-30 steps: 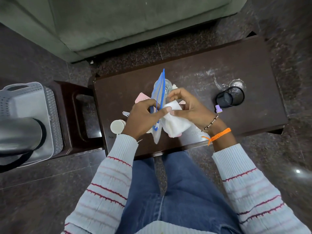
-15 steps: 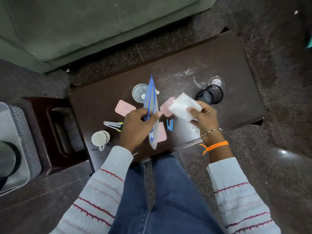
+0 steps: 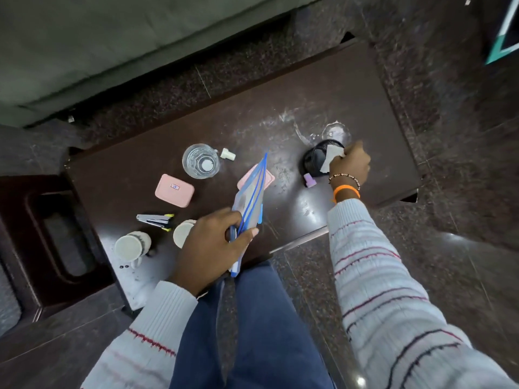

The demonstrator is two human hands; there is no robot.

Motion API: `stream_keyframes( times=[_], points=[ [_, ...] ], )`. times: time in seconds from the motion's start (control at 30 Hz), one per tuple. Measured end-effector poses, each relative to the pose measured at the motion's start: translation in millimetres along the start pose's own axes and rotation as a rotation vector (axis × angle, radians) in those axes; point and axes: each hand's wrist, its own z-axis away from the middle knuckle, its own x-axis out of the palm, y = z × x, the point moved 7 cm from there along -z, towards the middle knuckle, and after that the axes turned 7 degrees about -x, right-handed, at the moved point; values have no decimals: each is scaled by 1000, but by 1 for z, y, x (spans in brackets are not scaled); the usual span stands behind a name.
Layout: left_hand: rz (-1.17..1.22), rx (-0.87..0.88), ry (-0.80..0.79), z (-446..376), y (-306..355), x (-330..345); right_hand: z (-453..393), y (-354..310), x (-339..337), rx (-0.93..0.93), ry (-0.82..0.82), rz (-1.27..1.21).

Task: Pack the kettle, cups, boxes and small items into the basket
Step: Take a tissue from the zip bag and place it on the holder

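Zip bag (image 3: 250, 197): pinched in your left hand (image 3: 213, 245), fingers clamped on its lower end; long axis running away from you and rightward, mouth end up over the worktop (image 3: 365, 94); tissue (image 3: 331, 158): gripped in your right hand (image 3: 349, 167), fingers closed on it, at the rim of the black mesh cup (image 3: 317, 161), well right of the bag; pink box (image 3: 174, 190), glass (image 3: 200, 161), white cup (image 3: 132, 245), stapler (image 3: 154, 220): unpacked, nearer your left hand; basket: not in view.

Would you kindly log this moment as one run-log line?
left hand: holds zip bag | right hand: puts white tissue at black mesh cup | basket: out of view
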Motion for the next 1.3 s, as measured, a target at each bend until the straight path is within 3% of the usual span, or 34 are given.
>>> stream_keyframes(
  times=[0.23, 0.37, 0.4, 0.5, 0.57, 0.6, 0.8, 0.87, 1.07, 1.2, 1.3],
  points=[
    [-15, 163, -111, 6, 1, 15, -11, 1, 34, -83, -179, 69],
    [60, 123, -247, 4, -4, 21, 9, 4, 18, -234, -179, -158],
    [107, 108, -279, 2, -5, 22, 24, -2, 18, -347, -294, -259],
    [319, 35, -402, -2, -2, 22, 98, -16, 31, -659, -900, -369],
    [434, -18, -447, -5, -2, 18, 134, -8, 43, -559, -1151, -352],
    [492, -54, -452, -7, -5, 14, 143, -6, 46, -486, -1176, -385],
    [1139, -502, -291, -10, -72, 1, 144, -13, 38, -289, -868, -750],
    [1057, -604, -290, -5, -86, 15, 143, -13, 38, -191, -815, -832],
    [748, -516, -32, 5, -98, 24, 144, 2, 36, -166, -563, -823],
    [682, -436, -91, 7, -94, 21, 151, 9, 36, -327, -711, -689],
    [570, -432, -179, 14, -100, 19, 158, 16, 39, -338, -746, -560]
  ],
)
